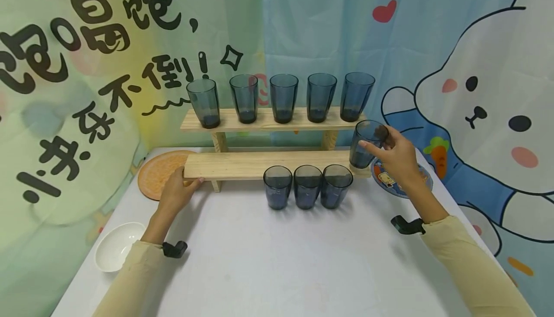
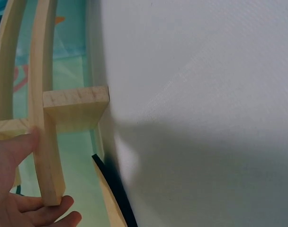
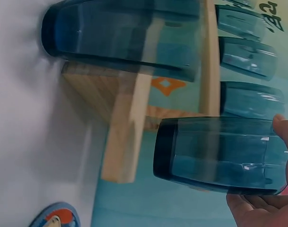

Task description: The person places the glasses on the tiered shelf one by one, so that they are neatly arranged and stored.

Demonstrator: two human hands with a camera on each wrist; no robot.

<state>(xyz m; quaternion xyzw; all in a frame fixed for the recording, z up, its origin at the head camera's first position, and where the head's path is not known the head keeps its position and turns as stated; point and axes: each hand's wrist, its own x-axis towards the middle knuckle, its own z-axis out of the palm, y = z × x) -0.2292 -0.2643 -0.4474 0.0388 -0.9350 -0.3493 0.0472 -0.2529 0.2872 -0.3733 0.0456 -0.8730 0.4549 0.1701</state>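
Observation:
A two-tier wooden shelf [image 1: 242, 164] stands on the table. My left hand [image 1: 176, 193] grips the left end of its lower board, thumb on top and fingers beneath, as the left wrist view shows [image 2: 28, 189]. In my right hand [image 1: 399, 156] is a blue glass tumbler [image 1: 365, 144], pinched near its rim and held upright by the lower board's right end. In the right wrist view the tumbler's [image 3: 220, 156] base looks slightly above the board; contact cannot be judged. Several similar tumblers [image 1: 283, 98] line the upper board. Three more tumblers [image 1: 307, 187] stand on the table before the shelf.
An orange round plate or board [image 1: 151, 175] lies at the left, partly behind my left hand. A white bowl [image 1: 114, 249] sits at the table's left edge. A patterned blue plate [image 1: 394, 182] lies under my right arm. Printed curtains hang behind the white table [image 1: 294, 269].

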